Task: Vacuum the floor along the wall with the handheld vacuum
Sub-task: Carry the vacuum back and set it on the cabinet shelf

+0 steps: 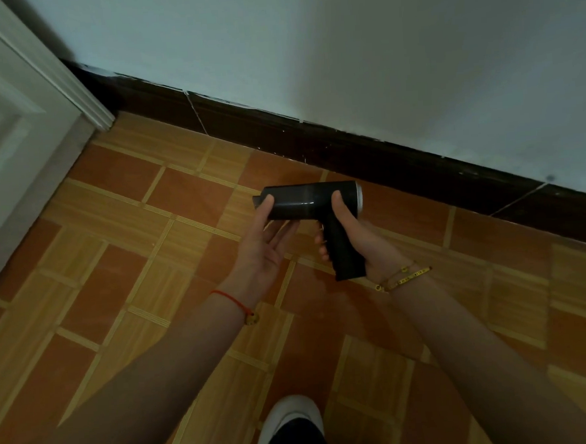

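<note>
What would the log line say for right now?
right hand: grips handheld vacuum handle | left hand: holds its front end | status: held above floor

Left of centre, a red cord bracelet (228,303) with a small yellowish bead ringed the wrist below the left hand (262,251). Below the right hand (353,242) sat thin gold-coloured bracelets (404,276). At bottom centre was a white shoe (289,409) with a dark opening.
</note>
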`<state>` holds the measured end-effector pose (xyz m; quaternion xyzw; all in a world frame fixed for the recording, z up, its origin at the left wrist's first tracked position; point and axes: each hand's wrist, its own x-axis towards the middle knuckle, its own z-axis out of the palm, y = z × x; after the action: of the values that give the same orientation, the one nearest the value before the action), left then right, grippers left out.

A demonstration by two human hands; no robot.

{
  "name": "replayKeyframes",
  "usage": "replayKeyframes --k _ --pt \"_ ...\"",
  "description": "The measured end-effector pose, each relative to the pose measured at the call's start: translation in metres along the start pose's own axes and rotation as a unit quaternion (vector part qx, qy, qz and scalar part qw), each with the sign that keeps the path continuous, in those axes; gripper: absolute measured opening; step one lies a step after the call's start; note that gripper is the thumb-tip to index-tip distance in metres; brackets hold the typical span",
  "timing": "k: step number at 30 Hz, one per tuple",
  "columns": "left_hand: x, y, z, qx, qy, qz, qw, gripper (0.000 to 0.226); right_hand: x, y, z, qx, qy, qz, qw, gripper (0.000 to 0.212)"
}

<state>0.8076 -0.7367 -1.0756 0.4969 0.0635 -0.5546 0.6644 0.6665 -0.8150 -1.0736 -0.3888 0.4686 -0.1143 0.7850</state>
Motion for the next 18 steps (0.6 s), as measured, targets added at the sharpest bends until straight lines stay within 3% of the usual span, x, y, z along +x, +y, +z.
replayKeyframes --k 18 --pt "-0.001 0.013 0.043 0.011 -0.023 0.009 1.000 0.051 -0.019 -0.044 -0.007 0.001 0.044 -0.018 0.999 0.062"
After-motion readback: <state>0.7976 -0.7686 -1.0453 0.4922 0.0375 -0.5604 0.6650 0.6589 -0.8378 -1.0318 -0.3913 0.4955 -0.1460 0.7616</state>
